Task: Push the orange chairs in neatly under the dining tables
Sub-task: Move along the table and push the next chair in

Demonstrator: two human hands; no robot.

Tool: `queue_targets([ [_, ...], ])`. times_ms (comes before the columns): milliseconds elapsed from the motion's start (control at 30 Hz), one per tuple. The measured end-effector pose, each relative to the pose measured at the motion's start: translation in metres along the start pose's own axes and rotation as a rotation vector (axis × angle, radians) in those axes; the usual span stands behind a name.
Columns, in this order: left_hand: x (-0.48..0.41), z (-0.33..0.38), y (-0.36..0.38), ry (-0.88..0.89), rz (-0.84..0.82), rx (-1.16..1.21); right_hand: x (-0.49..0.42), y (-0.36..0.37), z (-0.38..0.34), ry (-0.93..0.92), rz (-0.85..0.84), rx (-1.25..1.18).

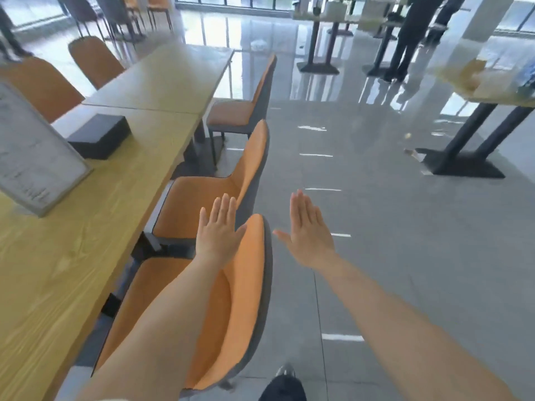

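Observation:
Three orange chairs stand in a row along the right side of the long wooden dining table [58, 270]. The nearest chair [237, 299] is right below me, its seat partly under the table. A second chair [246, 166] stands beyond it, and a third chair [246, 111] farther on sits angled out from the table. My left hand [218, 230] hovers flat, fingers straight, above the nearest chair's backrest. My right hand [307, 230] is also flat and open, held over the floor to the right of that chair. Neither hand holds anything.
A black box [98, 136] and a framed sign [31, 157] stand on the table. More orange chairs [95, 62] line its far side. A table with a black pedestal base [463, 157] stands right, people [411, 36] at the back. Grey tiled floor [376, 198] runs between.

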State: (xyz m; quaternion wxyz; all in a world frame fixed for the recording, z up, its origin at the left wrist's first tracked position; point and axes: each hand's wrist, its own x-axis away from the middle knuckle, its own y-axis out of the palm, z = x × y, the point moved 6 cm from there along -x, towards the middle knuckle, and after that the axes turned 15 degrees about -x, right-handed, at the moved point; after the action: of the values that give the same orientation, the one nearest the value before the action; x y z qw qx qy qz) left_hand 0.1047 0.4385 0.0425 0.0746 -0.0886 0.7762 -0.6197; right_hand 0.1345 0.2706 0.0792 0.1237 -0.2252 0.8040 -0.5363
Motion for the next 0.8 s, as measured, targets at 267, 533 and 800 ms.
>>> queue_targets([
  [267,-0.122,0.013,-0.001,-0.165,-0.067,0.051,-0.145,-0.027,0.039,-0.146,-0.159,0.002],
  [533,-0.212,0.037,0.016,-0.356,-0.155,0.092,-0.271,-0.026,0.083,-0.339,-0.300,0.035],
  [800,-0.296,0.080,0.017,-0.598,-0.254,0.132,-0.382,-0.030,0.128,-0.656,-0.478,0.099],
])
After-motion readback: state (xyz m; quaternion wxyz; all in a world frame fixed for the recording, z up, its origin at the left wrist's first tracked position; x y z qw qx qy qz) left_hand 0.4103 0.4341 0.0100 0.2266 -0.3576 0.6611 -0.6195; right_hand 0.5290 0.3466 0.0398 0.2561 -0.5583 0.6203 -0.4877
